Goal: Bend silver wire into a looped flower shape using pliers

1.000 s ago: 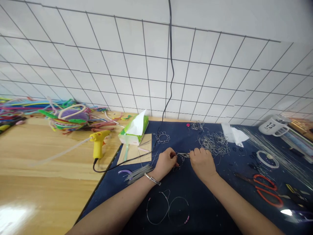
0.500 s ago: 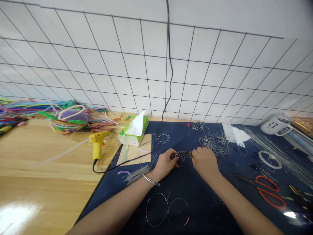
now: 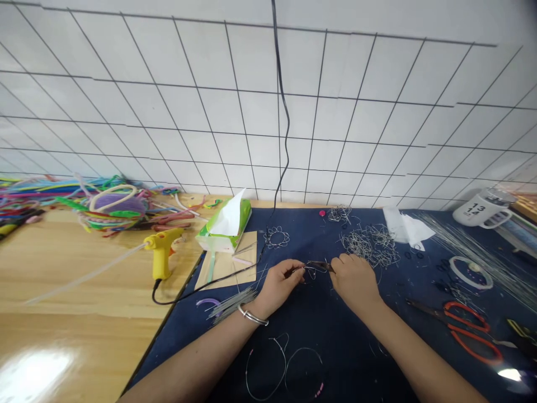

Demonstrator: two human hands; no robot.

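Note:
Between thumb and fingers, my left hand [image 3: 280, 286] pinches a thin wire piece [image 3: 311, 272] with a small loop showing at its right side. My right hand [image 3: 354, 277] is closed around a pair of pliers [image 3: 321, 265], whose handles are hidden in the fist. The jaws point left and meet the wire close to my left fingertips. Nearer to me on the dark blue mat [image 3: 235, 358] lie two wire rings [image 3: 286, 364] side by side, one with pink bits on it. Beyond my left hand rests a flower-shaped wire piece [image 3: 277, 237].
Left are a yellow glue gun [image 3: 161, 254], a tissue pack [image 3: 226, 226] and cut wires [image 3: 232, 305]. A black cord [image 3: 286, 140] runs down the wall. Right are tangled wire [image 3: 371, 246], orange-handled scissors [image 3: 461, 324], a white ring [image 3: 470, 272] and a mug [image 3: 482, 208].
The looped wire in my left hand has turned and now appears flatter and narrower. My left fingers have closed in a tighter pinch. The camera view has shifted slightly.

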